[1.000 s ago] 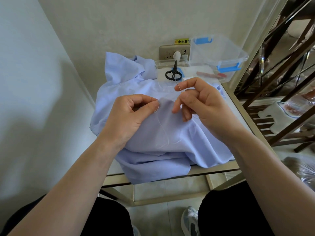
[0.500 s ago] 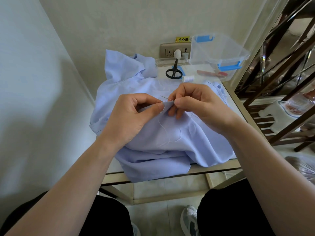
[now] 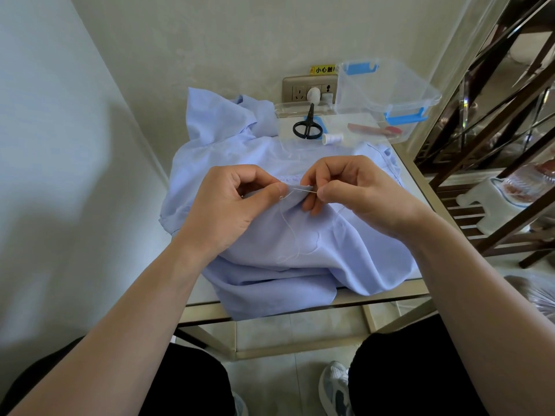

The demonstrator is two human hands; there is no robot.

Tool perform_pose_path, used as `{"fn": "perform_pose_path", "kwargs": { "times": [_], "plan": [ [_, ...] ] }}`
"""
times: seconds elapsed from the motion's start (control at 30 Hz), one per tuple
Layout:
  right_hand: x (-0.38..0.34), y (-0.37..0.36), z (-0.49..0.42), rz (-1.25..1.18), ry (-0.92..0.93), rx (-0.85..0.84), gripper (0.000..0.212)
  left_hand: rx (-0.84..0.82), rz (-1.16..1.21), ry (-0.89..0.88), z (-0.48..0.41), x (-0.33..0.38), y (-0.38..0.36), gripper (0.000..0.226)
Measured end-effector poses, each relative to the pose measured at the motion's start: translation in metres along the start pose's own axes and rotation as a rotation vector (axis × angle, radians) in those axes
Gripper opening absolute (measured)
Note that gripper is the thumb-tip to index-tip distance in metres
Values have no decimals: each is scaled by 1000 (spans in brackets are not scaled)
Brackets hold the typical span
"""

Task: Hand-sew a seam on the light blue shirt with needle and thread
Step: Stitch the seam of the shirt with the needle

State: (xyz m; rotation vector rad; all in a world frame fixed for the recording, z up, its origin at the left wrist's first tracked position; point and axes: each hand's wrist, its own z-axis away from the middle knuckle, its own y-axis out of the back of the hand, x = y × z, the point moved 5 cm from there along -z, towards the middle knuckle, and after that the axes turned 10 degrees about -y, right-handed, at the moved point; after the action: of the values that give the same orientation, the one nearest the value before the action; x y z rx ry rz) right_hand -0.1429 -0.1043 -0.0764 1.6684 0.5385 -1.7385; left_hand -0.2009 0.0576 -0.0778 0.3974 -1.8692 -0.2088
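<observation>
The light blue shirt lies bunched over a small glass-topped table. My left hand pinches a raised fold of the shirt between thumb and curled fingers. My right hand pinches a thin steel needle that lies almost level, its tip pointing left into the fold by my left thumb. A white thread loops down over the cloth below the fold.
At the table's back lie black scissors, a white thread spool and a clear plastic box with blue clasps. A wall socket sits behind. A dark wooden rack stands at the right, a wall at the left.
My right hand came down from above the cloth to meet my left hand at the fold. The needle, earlier held upright, now lies level and pokes into the fold.
</observation>
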Motion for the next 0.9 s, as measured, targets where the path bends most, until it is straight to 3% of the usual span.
{"fn": "perform_pose_path", "kwargs": {
  "times": [0.37,0.57,0.9],
  "plan": [
    [-2,-3,-1,7,19,0,37,17,-21,-4,-1,-1,0,16],
    [2,-1,-2,45,2,49,17,17,-19,-2,0,-1,0,14],
    [8,-5,-5,162,23,151,10,39,-63,-7,1,-1,-1,17]
  ]
}}
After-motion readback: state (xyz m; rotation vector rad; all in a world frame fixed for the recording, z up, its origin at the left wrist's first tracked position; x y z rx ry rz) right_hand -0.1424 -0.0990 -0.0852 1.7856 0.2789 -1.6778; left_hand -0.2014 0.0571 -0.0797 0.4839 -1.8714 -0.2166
